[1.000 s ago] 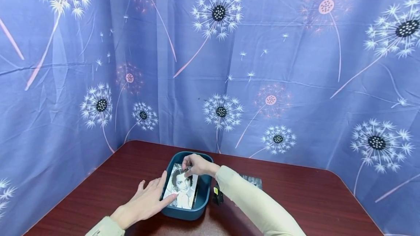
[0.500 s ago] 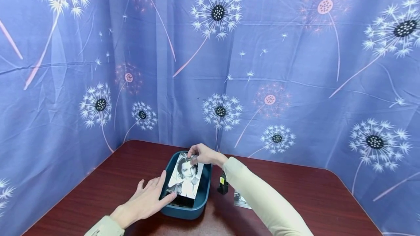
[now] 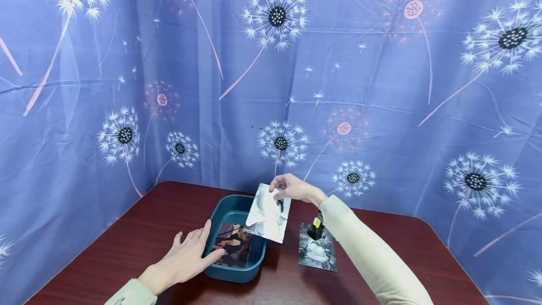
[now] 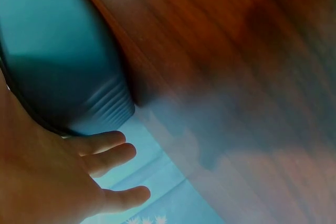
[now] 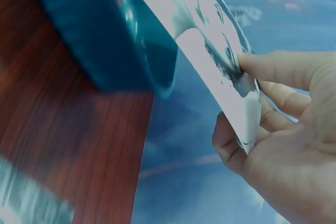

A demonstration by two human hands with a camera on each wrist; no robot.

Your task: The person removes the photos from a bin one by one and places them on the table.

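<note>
Your right hand (image 3: 295, 189) pinches the black-and-white photo print (image 3: 266, 220) near its top edge, thumb on the printed face and fingers behind; the print hangs tilted above the right rim of the teal plastic tub (image 3: 233, 275). Your left hand (image 3: 183, 259) lies along the tub's left side, fingers straight and spread, thumb over the near rim. Expect the print to be light and thin: it bows in your grip, so treat it as springy rather than rigid. The glare suggests a glossy, slippery face that may crease or smudge; hold it by the edges with light pressure. A colour print (image 3: 239, 255) lies in the tub, and a second monochrome print (image 3: 318, 255) on the wood-grain table (image 3: 406, 244). No brand or writing can be read; the yellow label (image 3: 316, 222) on the black wrist-worn device (image 3: 314, 234) is probably too small to resolve.
</note>
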